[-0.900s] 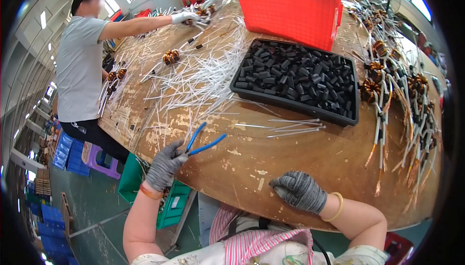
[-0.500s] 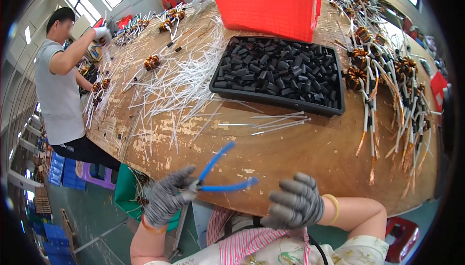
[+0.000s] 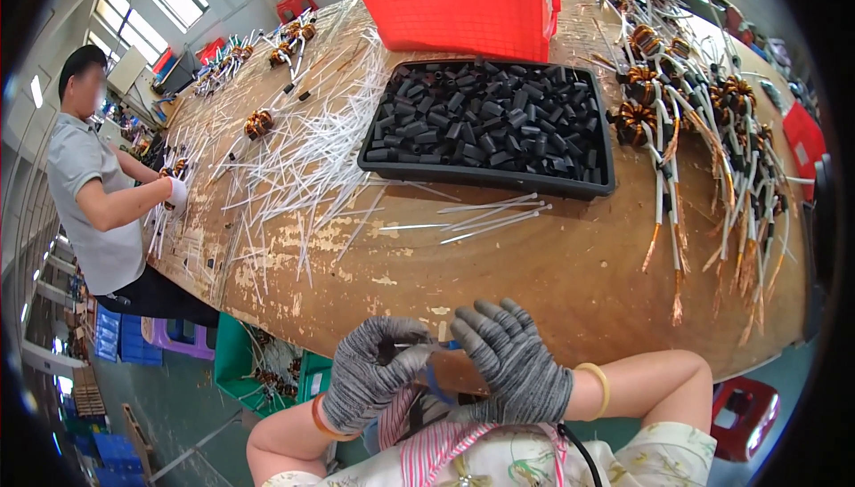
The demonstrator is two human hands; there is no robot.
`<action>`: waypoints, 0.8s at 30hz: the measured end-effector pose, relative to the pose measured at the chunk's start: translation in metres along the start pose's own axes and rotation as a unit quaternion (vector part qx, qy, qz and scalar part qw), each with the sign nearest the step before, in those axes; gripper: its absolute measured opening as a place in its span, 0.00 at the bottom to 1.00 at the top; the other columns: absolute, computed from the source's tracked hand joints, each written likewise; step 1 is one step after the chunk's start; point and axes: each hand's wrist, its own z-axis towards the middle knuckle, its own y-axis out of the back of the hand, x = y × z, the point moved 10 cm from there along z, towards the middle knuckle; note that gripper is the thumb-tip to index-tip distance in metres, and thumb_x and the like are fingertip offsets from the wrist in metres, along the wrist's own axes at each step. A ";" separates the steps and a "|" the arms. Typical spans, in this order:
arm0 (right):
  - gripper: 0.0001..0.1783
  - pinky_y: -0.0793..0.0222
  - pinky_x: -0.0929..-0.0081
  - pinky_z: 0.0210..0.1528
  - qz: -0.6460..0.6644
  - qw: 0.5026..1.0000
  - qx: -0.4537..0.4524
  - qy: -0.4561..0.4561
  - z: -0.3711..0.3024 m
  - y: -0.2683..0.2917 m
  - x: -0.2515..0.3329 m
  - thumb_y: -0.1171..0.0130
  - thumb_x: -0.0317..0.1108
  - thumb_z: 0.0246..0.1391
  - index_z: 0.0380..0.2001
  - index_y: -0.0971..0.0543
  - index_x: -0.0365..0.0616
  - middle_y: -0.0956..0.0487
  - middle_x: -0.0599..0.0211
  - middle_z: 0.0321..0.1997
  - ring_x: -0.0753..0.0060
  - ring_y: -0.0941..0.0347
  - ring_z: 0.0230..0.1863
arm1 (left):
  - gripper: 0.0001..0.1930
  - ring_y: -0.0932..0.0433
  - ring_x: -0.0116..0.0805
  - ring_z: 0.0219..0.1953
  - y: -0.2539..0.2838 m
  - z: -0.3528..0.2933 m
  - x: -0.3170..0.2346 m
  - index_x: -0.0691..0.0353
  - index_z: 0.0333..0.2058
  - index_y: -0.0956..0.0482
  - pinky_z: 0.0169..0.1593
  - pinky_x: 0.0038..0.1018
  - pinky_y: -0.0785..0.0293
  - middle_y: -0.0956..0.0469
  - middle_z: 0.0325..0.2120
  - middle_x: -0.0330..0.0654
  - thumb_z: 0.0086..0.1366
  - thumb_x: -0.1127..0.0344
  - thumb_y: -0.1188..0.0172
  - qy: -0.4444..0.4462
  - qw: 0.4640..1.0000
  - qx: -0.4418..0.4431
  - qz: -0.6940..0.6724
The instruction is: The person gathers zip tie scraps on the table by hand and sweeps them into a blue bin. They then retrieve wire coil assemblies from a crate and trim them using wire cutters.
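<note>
My left hand, in a grey striped glove, is closed around the head end of blue-handled pliers at the table's near edge. Beside it, my gloved right hand has its fingers stretched out next to the handles. Whether the right palm touches the handles cannot be made out. Both hands hide much of the tool. Beyond them, several white cable ties lie on the wooden table, just before a black tray full of short black tubes.
A red bin stands behind the tray. Loose white ties spread to its left. Copper-wound coils with white leads are heaped at right. A co-worker stands at the left side. A green bin sits below the table edge.
My right hand has moved left to the pliers' handles, and the pliers have turned and come closer to my body. The co-worker's raised arm has come down to the table.
</note>
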 end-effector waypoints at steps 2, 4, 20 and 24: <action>0.51 0.54 0.46 0.66 -0.026 0.998 -0.058 -0.002 0.003 0.014 -0.002 0.35 0.56 0.39 0.64 0.40 0.42 0.36 0.49 0.62 0.47 0.40 0.62 | 0.15 0.21 0.31 0.42 -0.009 0.002 0.007 0.65 0.45 0.25 0.49 0.26 0.24 0.20 0.39 0.44 0.59 0.75 0.36 0.013 0.999 -0.001 -0.046; 0.50 0.51 0.46 0.64 -0.030 0.993 -0.114 -0.018 0.004 0.027 -0.009 0.33 0.50 0.36 0.63 0.39 0.43 0.34 0.52 0.60 0.49 0.38 0.59 | 0.14 0.22 0.31 0.43 -0.018 0.004 0.011 0.65 0.43 0.26 0.50 0.27 0.25 0.21 0.39 0.44 0.59 0.76 0.36 0.026 0.996 0.000 -0.091; 0.44 0.52 0.43 0.64 -0.106 0.976 -0.190 -0.015 0.003 0.047 -0.022 0.35 0.54 0.40 0.61 0.35 0.51 0.35 0.56 0.61 0.51 0.39 0.59 | 0.16 0.21 0.32 0.33 -0.041 0.018 0.011 0.64 0.45 0.28 0.38 0.26 0.22 0.21 0.35 0.45 0.60 0.73 0.37 -0.032 0.978 -0.032 -0.204; 0.45 0.53 0.42 0.64 -0.118 0.972 -0.200 -0.009 0.004 0.051 -0.019 0.34 0.52 0.37 0.61 0.34 0.51 0.35 0.56 0.61 0.50 0.40 0.61 | 0.16 0.21 0.33 0.31 -0.039 0.019 0.016 0.63 0.46 0.28 0.37 0.26 0.22 0.21 0.34 0.45 0.60 0.70 0.36 -0.033 0.973 -0.063 -0.221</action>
